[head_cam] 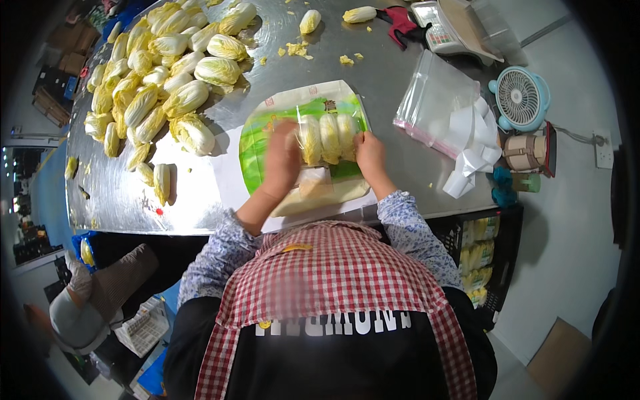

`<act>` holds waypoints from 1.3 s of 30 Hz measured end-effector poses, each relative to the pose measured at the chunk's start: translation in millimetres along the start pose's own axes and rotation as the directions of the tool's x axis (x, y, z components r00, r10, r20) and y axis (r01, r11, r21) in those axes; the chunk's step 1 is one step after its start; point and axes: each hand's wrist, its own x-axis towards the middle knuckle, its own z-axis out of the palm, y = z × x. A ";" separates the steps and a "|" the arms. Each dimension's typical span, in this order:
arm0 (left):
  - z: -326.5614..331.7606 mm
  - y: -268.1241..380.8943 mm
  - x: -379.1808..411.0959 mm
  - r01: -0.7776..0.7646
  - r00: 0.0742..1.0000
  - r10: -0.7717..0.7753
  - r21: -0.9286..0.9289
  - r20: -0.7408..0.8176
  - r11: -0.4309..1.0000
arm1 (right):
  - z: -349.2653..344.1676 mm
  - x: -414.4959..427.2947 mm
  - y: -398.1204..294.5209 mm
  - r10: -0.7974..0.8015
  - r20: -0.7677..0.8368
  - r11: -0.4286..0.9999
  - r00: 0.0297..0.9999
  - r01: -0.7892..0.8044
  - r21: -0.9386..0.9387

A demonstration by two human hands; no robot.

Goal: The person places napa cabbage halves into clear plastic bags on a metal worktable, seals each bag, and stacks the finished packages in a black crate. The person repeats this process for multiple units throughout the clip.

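Note:
Three small napa cabbages (329, 139) lie side by side in a clear plastic bag (320, 121). Beneath them is a green and cream printed sack (257, 145), spread flat in front of me. My right hand (371, 154) grips the bag's right end, beside the outermost cabbage. At the other end is my left hand (283, 157), blurred, its fingers near the bag's left edge; whether it holds the plastic is unclear. A pale label or paper piece (315, 181) shows just below the cabbages.
Loose cabbages (145, 75) are heaped on the metal table (280, 65) at the left. To the right lie clear bags (435, 95) and white ribbon-like material (472, 130), with a blue fan (520, 97) beyond. A scale (442, 30) stands at the back. Another person's gloved hand (80, 280) shows lower left.

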 end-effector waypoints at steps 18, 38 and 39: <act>19.9 -90.2 2.3 0.291 0.722 -0.138 -0.117 0.678 0.950 | 6.5 33.4 -24.2 -0.432 0.223 0.896 0.874 0.389 0.213; 36.3 104.6 29.0 0.843 0.494 0.156 -0.515 0.855 0.152 | -178.0 -84.7 22.6 -0.077 0.083 0.556 0.994 -0.026 0.831; 49.6 128.1 26.7 0.882 0.454 0.213 -0.470 0.865 0.031 | -169.7 -105.8 30.5 -0.141 -0.058 0.432 0.988 0.114 0.894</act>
